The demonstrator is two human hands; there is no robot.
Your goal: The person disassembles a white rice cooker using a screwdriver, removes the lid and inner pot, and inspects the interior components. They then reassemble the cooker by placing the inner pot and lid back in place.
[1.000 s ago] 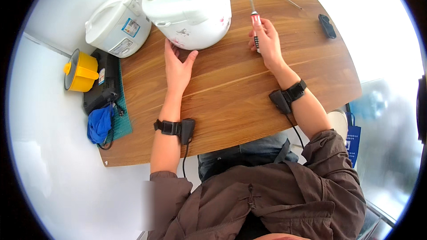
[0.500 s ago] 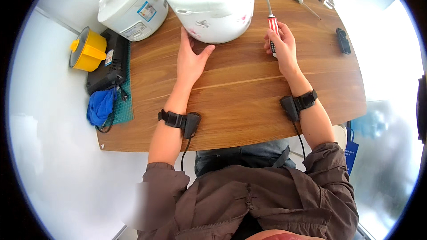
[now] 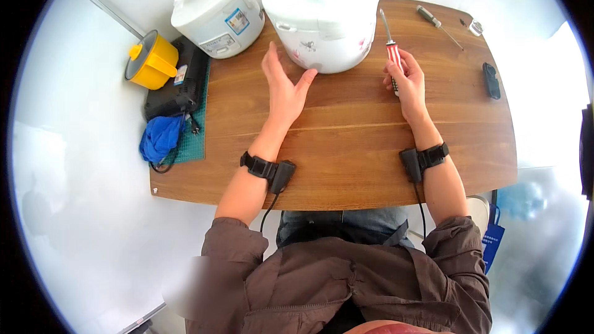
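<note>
Wooden table [image 3: 346,148] now shows the left hand [image 3: 286,86] lifted, open, off the white rice cooker [image 3: 325,12]. Right hand [image 3: 407,80] still grasps the red-handled screwdriver [image 3: 391,52].

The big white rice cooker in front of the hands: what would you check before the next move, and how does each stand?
1. Right hand grips the red-handled screwdriver: ok.
2. Left hand steadies the big white rice cooker: not ok; it is open, at most brushing the base.
3. Cooker stands upright on the wooden table: ok.
4. Screwdriver tip set on a screw: not ok; it points along the cooker's side.
5. Which screw to work on: cannot tell.
</note>
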